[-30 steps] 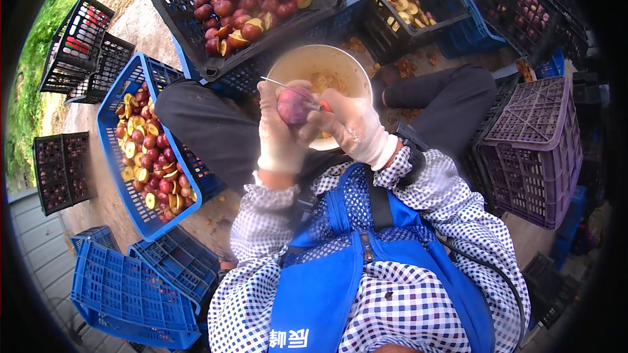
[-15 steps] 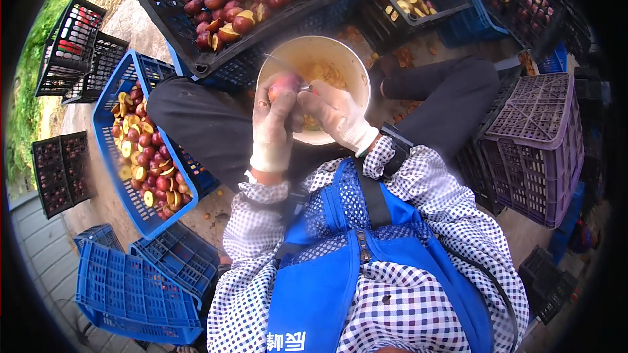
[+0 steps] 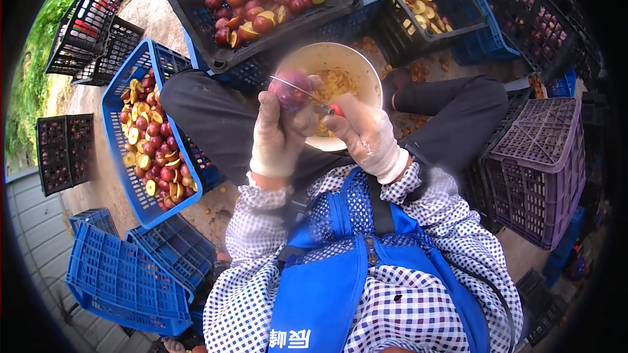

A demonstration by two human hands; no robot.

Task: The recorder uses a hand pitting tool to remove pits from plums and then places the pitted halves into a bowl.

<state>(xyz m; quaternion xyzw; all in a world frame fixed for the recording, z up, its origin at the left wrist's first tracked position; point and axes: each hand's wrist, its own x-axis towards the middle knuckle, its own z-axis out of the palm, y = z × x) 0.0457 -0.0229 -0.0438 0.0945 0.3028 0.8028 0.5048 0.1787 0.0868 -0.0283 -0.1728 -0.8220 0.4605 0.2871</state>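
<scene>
My left hand [image 3: 280,132], in a whitish glove, is wrapped round a reddish-purple plum [image 3: 292,90] above the near-left rim of a cream bucket [image 3: 371,78]. A knife [image 3: 335,110] with a red handle is gripped in my right hand [image 3: 370,136], gloved likewise. Its thin blade slants up and left across the plum; whether it cuts into the skin I cannot tell. Inside the bucket, between my legs, lie yellowish fruit scraps [image 3: 337,82].
A black crate [image 3: 278,36] of plums stands ahead, and another black crate [image 3: 428,39] of cut halves is beside it. At left is a blue crate [image 3: 116,150] of cut plums. Blue crates [image 3: 124,274] lie lower left; a purple crate [image 3: 536,176] stands right.
Both hands have come slightly apart. The plum is raised, and the knife blade now shows across its face. The whole view has shifted a little.
</scene>
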